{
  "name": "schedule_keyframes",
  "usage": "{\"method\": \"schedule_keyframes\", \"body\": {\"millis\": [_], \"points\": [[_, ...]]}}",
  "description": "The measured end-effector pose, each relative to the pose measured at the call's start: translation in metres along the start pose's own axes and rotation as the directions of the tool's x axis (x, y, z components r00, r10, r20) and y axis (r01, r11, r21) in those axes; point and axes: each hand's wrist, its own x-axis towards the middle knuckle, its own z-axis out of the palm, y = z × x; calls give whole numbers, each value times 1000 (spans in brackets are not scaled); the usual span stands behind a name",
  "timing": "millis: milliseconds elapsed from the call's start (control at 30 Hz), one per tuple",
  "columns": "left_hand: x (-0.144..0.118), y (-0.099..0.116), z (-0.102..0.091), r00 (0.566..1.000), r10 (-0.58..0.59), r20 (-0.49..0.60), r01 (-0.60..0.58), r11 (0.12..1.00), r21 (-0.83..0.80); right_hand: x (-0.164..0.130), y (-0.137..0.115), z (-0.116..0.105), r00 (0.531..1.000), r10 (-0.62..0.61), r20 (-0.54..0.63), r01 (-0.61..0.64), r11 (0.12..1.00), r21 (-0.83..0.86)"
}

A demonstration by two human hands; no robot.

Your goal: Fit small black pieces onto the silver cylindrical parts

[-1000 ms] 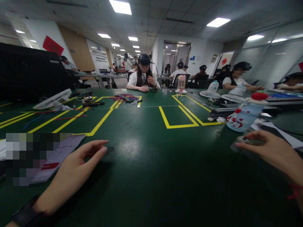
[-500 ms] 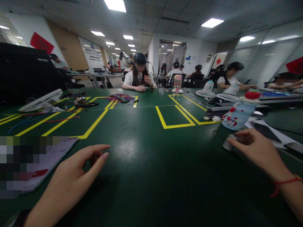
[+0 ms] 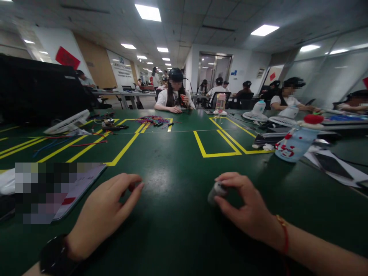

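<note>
My right hand (image 3: 247, 207) rests on the green table (image 3: 178, 230) in front of me, its fingers closed around a small grey roundish object (image 3: 216, 190); what the object is I cannot tell. A red string circles that wrist. My left hand (image 3: 106, 211) lies palm down on the table a little to the left, fingers loosely spread, holding nothing. A dark watch sits on the left wrist. A phone (image 3: 77, 188) lies just left of the left hand.
Yellow tape rectangles (image 3: 217, 143) mark the table. A light blue bottle with a red cap (image 3: 296, 140) lies at the right near papers. Coloured wires (image 3: 152, 119) and a white fan (image 3: 67, 122) sit farther off. Other people sit across the table and at the right.
My right hand has slid the grey object from the far right of the table to the middle, in front of me. My left hand has shifted slightly right.
</note>
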Motion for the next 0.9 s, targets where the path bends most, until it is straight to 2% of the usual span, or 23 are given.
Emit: {"method": "schedule_keyframes", "body": {"millis": [67,133,200,267,367,467,500,567,633,700,800,900], "points": [[-1,-12,1,999,-48,18,48,999,-1,8,-19,28,990,-28,137,5,986,166],[-2,-23,2,995,-92,23,93,996,-5,12,-26,44,974,-4,227,-52,969,242],[-3,-26,4,994,-109,29,110,994,-16,13,-25,49,962,16,271,-95,955,281],[-2,-19,6,994,-102,48,105,993,-51,13,-22,48,959,31,283,-121,943,308],[4,15,10,993,-68,96,84,980,-183,15,-20,46,951,52,306,-153,935,319],[15,64,16,978,61,198,22,920,-391,16,-22,47,934,132,332,-235,927,291],[19,79,18,975,97,202,5,892,-452,15,-22,48,929,165,330,-264,923,281],[26,102,23,978,88,189,25,850,-526,14,-22,50,923,215,319,-307,911,276],[31,112,27,985,39,168,65,818,-571,13,-21,51,920,234,315,-325,904,277],[33,111,28,990,-18,138,101,777,-621,13,-21,52,914,233,332,-329,906,268],[32,100,26,991,-116,70,133,720,-682,14,-23,51,913,220,343,-314,916,249],[29,86,25,987,-146,68,155,746,-647,15,-25,49,925,205,319,-287,928,237]]}}
